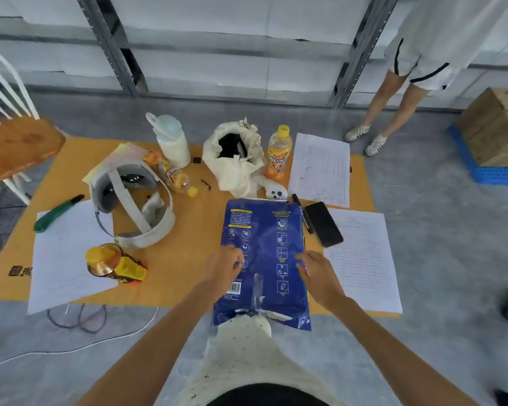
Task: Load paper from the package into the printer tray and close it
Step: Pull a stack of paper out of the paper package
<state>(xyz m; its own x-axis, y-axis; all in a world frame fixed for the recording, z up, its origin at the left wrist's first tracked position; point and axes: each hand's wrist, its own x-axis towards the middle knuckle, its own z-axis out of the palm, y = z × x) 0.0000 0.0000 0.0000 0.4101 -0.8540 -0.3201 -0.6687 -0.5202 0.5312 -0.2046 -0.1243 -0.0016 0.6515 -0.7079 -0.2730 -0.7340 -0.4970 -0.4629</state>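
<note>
A blue paper package (264,230) lies flat on the low orange table (188,244), its torn near end hanging over the front edge with white paper showing. My left hand (225,266) rests on the package's left side, fingers curled on the wrapper. My right hand (317,273) lies on its right edge, fingers spread and pressing down. No printer or tray is in view.
Around the package lie a black phone (323,224), a black marker (302,213), printed sheets (364,253), a headset (132,206), several drink bottles (279,152), a white bag (235,153) and a green cutter (56,213). Another person's legs (393,106) stand at the back right. A chair (15,142) stands at left.
</note>
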